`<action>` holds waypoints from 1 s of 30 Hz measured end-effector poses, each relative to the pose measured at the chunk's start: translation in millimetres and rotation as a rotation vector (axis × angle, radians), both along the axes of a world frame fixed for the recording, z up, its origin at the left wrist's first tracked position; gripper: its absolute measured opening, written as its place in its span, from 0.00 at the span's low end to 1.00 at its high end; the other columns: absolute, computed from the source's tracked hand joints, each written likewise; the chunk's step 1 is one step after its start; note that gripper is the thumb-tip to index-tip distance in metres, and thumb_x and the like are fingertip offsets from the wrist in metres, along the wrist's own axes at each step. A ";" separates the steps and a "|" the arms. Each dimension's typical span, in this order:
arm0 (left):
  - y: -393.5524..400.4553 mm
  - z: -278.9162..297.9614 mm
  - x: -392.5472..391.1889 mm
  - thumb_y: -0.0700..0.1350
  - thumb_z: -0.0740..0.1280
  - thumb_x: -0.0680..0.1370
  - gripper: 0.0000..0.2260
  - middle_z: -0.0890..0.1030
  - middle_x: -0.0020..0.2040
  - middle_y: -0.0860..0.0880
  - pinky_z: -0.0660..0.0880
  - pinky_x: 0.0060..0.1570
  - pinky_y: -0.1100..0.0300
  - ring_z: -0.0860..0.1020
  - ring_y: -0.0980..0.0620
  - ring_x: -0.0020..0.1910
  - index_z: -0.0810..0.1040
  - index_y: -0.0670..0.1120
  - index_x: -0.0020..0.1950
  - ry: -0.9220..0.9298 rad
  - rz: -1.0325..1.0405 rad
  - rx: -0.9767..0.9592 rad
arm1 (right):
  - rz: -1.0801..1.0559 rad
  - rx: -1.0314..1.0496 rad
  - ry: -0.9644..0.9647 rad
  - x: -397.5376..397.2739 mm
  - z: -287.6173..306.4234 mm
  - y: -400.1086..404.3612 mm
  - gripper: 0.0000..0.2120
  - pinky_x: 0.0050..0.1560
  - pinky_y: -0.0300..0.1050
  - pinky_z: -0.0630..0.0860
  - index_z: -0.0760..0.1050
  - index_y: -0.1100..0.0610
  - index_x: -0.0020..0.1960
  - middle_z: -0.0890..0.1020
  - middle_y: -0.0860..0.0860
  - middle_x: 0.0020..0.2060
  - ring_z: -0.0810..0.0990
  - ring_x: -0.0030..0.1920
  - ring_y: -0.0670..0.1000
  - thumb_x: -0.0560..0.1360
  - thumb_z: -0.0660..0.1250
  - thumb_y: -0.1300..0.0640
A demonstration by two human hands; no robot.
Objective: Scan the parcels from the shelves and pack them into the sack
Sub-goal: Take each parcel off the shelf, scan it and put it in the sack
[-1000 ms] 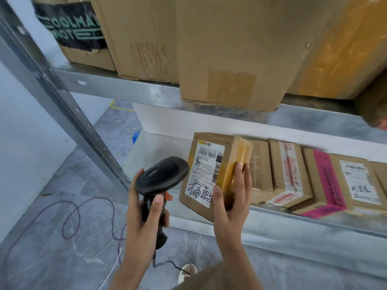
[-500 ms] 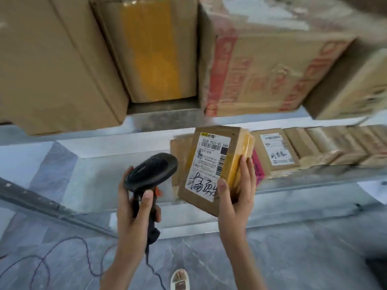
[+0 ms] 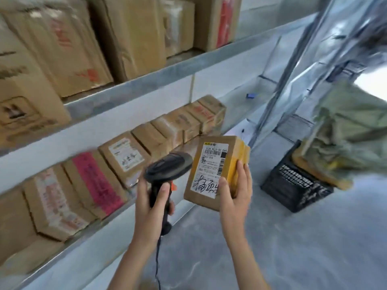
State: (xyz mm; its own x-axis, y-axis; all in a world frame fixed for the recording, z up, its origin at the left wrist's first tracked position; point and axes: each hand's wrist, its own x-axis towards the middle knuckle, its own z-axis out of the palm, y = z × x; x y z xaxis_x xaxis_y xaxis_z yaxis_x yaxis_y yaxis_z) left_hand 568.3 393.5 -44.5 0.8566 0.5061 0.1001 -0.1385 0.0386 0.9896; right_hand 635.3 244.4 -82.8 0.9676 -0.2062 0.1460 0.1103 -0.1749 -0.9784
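head view — worn on the head | faces forward and down, tilted | close over hands, shelves (image 3: 129, 88) at left

The parcel (image 3: 216, 172) is matt brown cardboard with a smooth white paper label and glossy yellow tape down one side. The scanner (image 3: 167, 166) is black plastic with a dull sheen. The shelves (image 3: 134, 88) are grey galvanised metal. The sack (image 3: 351, 130) is crumpled greenish woven cloth; the crate (image 3: 293, 187) is black plastic mesh.
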 end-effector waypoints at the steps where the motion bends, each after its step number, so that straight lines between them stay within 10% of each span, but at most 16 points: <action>1: -14.4 -4.0 13.5 0.51 0.68 0.81 0.12 0.78 0.44 0.39 0.72 0.26 0.58 0.71 0.47 0.26 0.73 0.50 0.62 0.013 -0.050 -0.016 | -0.034 -0.005 0.017 5.7 -3.2 -18.5 0.30 0.75 0.50 0.59 0.64 0.36 0.75 0.60 0.35 0.76 0.57 0.75 0.39 0.74 0.65 0.41; 23: -237.0 -41.2 329.4 0.52 0.66 0.81 0.20 0.82 0.43 0.46 0.73 0.26 0.57 0.74 0.48 0.27 0.68 0.47 0.69 0.163 -0.770 -0.091 | -0.658 -0.032 0.195 194.9 -25.1 -217.7 0.30 0.76 0.55 0.59 0.62 0.39 0.77 0.59 0.41 0.78 0.57 0.76 0.46 0.79 0.69 0.52; 30: -305.5 -49.9 412.7 0.48 0.65 0.79 0.24 0.82 0.44 0.45 0.74 0.26 0.56 0.74 0.44 0.27 0.65 0.53 0.74 0.180 -0.895 -0.083 | -0.775 -0.025 0.288 254.2 -44.0 -272.5 0.32 0.75 0.61 0.61 0.62 0.38 0.77 0.59 0.38 0.77 0.59 0.75 0.46 0.73 0.64 0.41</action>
State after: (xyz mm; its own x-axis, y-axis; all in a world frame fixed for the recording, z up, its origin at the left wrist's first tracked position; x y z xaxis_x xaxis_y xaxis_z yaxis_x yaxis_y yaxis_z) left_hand 981.0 88.1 -94.4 0.9317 -0.3544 -0.0803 0.1337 0.1289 0.9826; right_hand 889.5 -28.1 -126.8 0.5525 -0.8304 -0.0722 -0.3047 -0.1206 -0.9448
